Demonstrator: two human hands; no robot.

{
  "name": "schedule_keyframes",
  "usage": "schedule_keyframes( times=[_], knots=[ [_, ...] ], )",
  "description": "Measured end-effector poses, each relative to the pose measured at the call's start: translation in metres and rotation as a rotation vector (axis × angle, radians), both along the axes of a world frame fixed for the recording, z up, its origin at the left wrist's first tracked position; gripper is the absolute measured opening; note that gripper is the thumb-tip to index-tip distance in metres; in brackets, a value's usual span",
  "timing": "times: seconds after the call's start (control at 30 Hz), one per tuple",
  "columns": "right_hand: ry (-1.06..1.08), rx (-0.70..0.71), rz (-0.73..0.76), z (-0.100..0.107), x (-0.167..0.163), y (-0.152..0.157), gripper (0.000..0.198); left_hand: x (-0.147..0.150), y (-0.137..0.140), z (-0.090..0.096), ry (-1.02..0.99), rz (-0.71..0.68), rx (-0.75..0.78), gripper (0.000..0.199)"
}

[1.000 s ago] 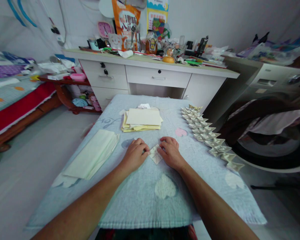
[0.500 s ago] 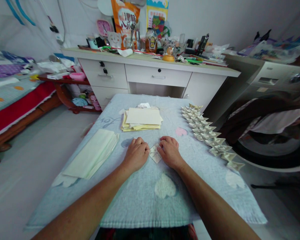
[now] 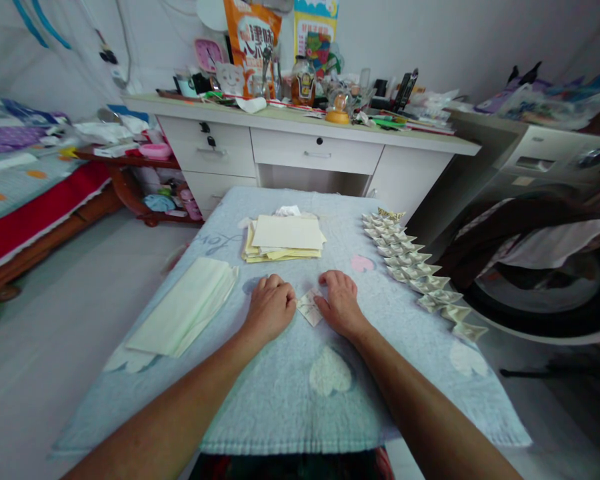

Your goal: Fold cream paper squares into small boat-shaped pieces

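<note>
Your right hand has opened slightly, fingers loose, thumb at the small white paper square, which lies between both hands on the light-blue heart-patterned cloth. Your left hand curls at the square's left corner; grasp cannot be determined.

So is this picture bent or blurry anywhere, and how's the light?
In the head view, the washing machine near the edge looks slanted and stretched; in the head view, light falls softly over the tablecloth, with shade below the desk's middle drawer; in the head view, the markings on the small folded paper are too small to read.
</note>
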State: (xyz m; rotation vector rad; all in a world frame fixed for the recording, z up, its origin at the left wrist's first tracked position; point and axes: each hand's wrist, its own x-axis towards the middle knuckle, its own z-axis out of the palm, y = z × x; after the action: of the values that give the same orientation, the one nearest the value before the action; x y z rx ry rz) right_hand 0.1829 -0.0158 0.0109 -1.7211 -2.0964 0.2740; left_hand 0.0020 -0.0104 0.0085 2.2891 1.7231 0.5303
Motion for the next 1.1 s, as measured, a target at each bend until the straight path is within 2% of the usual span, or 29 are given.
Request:
schedule_keyframes(
  times=[0.17,0.3,0.53,0.83,1.1],
  knots=[
    [-0.049,0.034,0.059,-0.001,0.0,-0.001,0.01,-0.004,0.003,-0.003,-0.059,-0.017,-0.023,0.012],
    [-0.065,0.032,0.061,-0.002,0.001,-0.001,0.012,-0.001,0.002,-0.001,-0.059,0.009,-0.03,0.021],
    [-0.096,0.046,0.059,-0.004,0.0,0.0,0.012,0.015,-0.006,0.004,0.057,0.067,0.009,0.03],
    [-0.118,0.015,0.055,-0.003,0.0,0.0,0.013,0.013,-0.003,0.004,0.045,0.094,-0.07,0.018],
    [-0.141,0.042,0.062,-0.001,-0.002,-0.002,0.014,0.006,-0.002,0.002,0.021,0.071,-0.071,0.007]
  ],
)
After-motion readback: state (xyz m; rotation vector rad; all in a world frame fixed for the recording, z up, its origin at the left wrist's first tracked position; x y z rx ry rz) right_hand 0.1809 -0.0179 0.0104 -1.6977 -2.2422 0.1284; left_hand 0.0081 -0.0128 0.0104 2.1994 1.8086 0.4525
